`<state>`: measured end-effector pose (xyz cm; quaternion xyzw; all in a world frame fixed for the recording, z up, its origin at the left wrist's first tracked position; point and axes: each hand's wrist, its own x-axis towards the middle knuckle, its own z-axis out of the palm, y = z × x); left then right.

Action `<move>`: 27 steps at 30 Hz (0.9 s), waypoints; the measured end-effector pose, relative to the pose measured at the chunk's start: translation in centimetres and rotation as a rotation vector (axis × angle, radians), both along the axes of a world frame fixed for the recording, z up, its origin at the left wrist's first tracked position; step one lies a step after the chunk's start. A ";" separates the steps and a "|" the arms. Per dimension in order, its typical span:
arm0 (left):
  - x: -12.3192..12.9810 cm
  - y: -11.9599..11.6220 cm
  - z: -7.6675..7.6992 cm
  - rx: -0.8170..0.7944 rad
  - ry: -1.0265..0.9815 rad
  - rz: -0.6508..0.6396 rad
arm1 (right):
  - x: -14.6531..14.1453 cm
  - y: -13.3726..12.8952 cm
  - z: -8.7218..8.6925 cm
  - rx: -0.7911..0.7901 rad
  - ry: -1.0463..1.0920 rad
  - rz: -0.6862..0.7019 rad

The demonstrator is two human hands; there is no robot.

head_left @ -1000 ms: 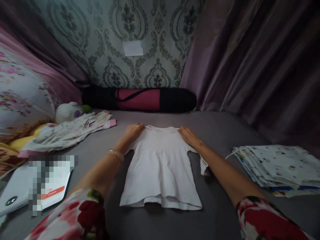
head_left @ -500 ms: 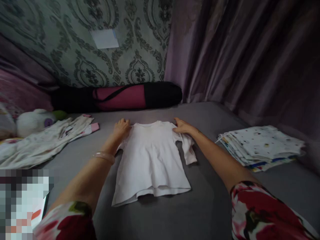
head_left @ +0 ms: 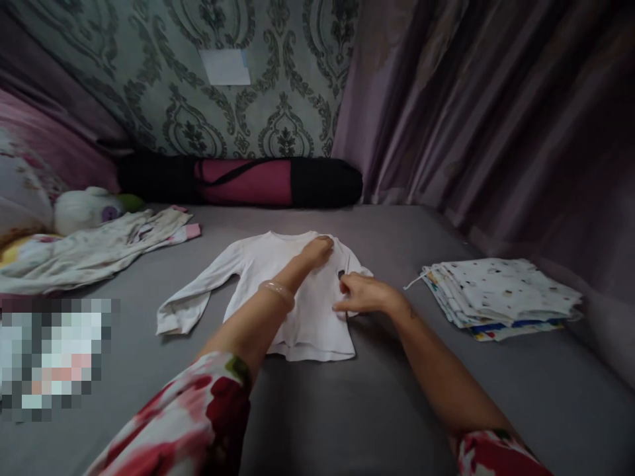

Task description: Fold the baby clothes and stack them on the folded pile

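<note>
A small white long-sleeved shirt [head_left: 292, 311] lies spread on the grey bed sheet, its neckline away from me and its left sleeve stretched out to the side. My left hand [head_left: 317, 252] reaches across the chest, its curled fingers closed on the fabric near the right shoulder. At the shirt's right side, my right hand [head_left: 364, 294] has the right sleeve between thumb and fingers, close against the body of the shirt. Most of that sleeve is hidden behind the hand.
A stack of folded printed clothes [head_left: 506, 291] lies to the right. Loose patterned clothing [head_left: 114, 248] and a white plush toy [head_left: 82, 210] are at left. A black and pink long bag [head_left: 243, 182] rests along the wall. Purple curtains [head_left: 397, 99] hang at right.
My left hand has left the left shoulder and crossed to the right one. My right hand has come down to the right sleeve, which is drawn inward. The left sleeve now lies outstretched.
</note>
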<state>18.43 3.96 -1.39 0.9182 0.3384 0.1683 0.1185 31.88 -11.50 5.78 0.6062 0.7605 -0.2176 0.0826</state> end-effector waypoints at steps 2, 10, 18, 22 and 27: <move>0.9 -0.4 -1.3 0.001 -0.068 0.027 | -0.2 -0.7 0.0 0.019 -0.046 0.077; 1.4 -1.5 -3.4 0.060 -0.162 0.120 | 0.3 -0.8 -0.7 0.059 -0.061 0.110; 1.6 -2.2 -2.8 0.097 0.001 0.160 | 8.5 2.0 0.3 0.169 0.466 -0.205; 1.8 -2.4 -2.6 0.093 0.051 0.187 | 15.0 2.9 -0.9 0.483 0.735 -0.726; 1.9 -2.6 -2.5 0.106 0.088 0.211 | 17.4 3.8 -4.6 0.510 0.637 -0.985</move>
